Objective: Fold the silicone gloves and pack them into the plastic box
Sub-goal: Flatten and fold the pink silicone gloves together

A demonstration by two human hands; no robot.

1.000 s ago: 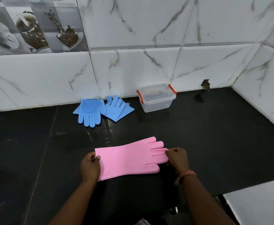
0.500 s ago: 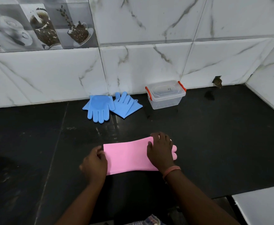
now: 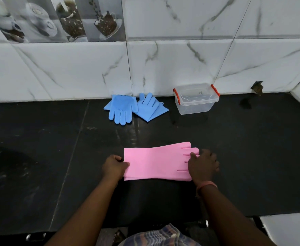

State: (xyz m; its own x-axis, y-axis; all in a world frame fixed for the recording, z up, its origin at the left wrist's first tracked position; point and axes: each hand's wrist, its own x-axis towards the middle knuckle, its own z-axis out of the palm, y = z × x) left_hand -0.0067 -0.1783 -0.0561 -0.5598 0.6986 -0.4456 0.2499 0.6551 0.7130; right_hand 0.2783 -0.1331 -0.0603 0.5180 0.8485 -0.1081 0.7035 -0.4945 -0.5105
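Flattening the pink glove [image 3: 156, 161] looks to be the step in hand: it lies stretched out on the black surface [image 3: 252, 157], well in front of the plastic box [image 3: 196, 103], which stands lidded against the wall. The left hand [image 3: 114, 166] pinches the cuff edge with curled fingers; the right hand [image 3: 203, 165] rests on the glove's finger end, fingers loosely bent, though whether they grip I cannot tell. Two blue gloves [image 3: 136, 108] lie just left of the box. Next, the finger end probably needs folding toward the cuff.
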